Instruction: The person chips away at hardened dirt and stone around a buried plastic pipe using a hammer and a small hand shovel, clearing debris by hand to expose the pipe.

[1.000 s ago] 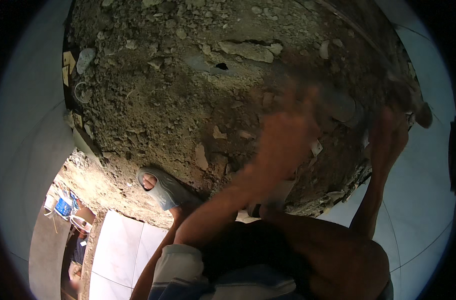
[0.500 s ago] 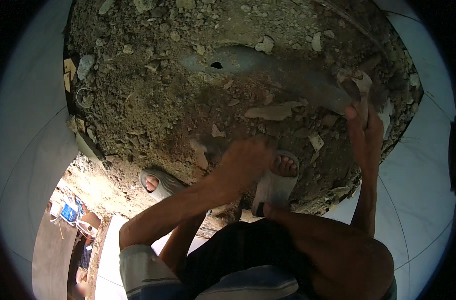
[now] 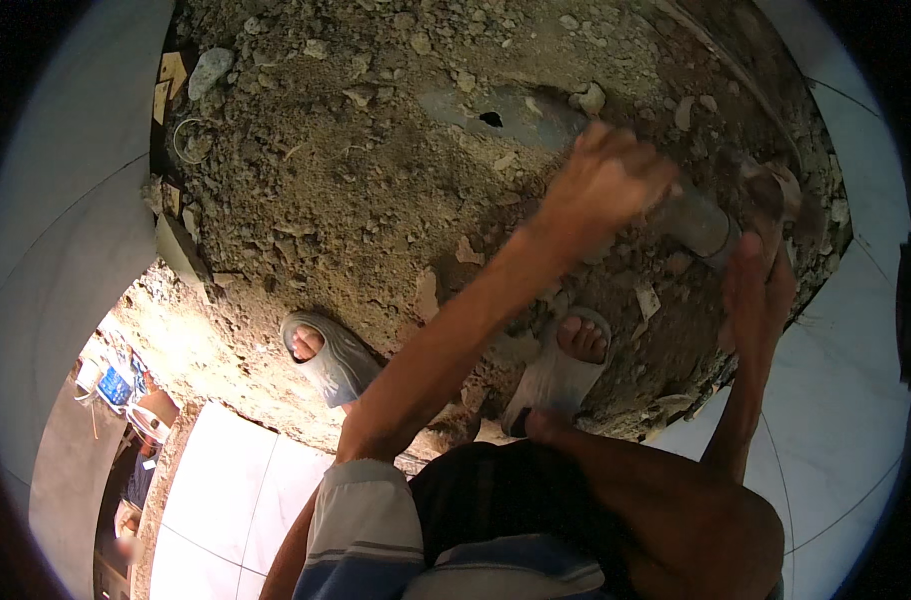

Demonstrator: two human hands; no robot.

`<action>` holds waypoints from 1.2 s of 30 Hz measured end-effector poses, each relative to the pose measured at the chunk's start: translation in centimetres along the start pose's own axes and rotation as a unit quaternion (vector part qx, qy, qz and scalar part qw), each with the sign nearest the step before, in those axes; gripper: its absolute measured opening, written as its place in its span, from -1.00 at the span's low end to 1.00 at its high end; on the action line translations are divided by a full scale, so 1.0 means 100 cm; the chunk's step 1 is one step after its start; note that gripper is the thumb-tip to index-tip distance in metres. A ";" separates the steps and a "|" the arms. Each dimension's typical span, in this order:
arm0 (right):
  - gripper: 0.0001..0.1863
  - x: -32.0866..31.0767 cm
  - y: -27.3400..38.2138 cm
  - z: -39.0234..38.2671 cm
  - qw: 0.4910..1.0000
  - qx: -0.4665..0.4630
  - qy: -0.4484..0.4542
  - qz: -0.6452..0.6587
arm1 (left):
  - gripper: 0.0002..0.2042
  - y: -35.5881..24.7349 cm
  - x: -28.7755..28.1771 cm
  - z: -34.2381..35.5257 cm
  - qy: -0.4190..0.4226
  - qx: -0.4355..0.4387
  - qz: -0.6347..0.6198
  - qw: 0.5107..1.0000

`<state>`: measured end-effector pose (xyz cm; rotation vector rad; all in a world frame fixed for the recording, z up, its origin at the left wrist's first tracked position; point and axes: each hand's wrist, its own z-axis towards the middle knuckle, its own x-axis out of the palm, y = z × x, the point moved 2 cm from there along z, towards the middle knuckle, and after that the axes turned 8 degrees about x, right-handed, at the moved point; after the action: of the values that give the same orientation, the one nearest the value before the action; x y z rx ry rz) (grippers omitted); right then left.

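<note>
Head view: L hand (image 3: 621, 180) has been moved farther out, fingers curled, so grey pipe (image 3: 541, 122) is part hidden; blurry tool (image 3: 766, 195) gripped by R hand (image 3: 759, 285).

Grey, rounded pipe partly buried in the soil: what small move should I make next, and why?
Perhaps sweep loose brown soil away from the grey, rounded pipe with your bare left hand: the hand is over the pipe, whose sides lie partly covered.

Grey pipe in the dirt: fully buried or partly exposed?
Partly exposed: the grey pipe shows bare surface on both sides of the left hand, with soil around it. How deep it sits, I cannot tell.
</note>
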<state>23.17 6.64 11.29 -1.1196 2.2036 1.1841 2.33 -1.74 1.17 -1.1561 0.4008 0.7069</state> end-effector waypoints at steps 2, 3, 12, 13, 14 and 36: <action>-0.44 -0.003 -0.003 -0.001 0.999 -0.007 -0.008 0.031 | -0.71 -0.024 -0.006 -0.016 -0.065 -0.008 -0.055 0.996; -0.48 -0.003 -0.002 -0.003 0.999 -0.010 -0.004 0.053 | -0.71 -0.023 -0.010 -0.015 -0.068 -0.002 -0.063 0.996; -0.64 0.021 0.059 -0.035 0.990 0.004 -0.034 0.138 | -0.68 0.049 -0.026 0.033 -0.218 -0.006 -0.079 0.973; -0.66 0.024 0.063 -0.037 0.989 0.019 -0.056 0.134 | -0.68 0.052 -0.024 0.030 -0.224 -0.018 -0.082 0.971; -0.66 0.025 0.058 -0.032 0.990 -0.017 -0.065 0.127 | -0.68 0.057 -0.022 0.027 -0.227 -0.029 -0.084 0.970; -0.58 -0.046 0.131 0.001 0.881 -0.394 -0.217 -0.145 | -0.68 0.069 -0.043 0.076 -0.372 -0.129 -0.222 0.892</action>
<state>15.42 13.05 20.85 -1.2360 1.1590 2.0194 -5.97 5.57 1.90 -1.0752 -0.6082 0.7468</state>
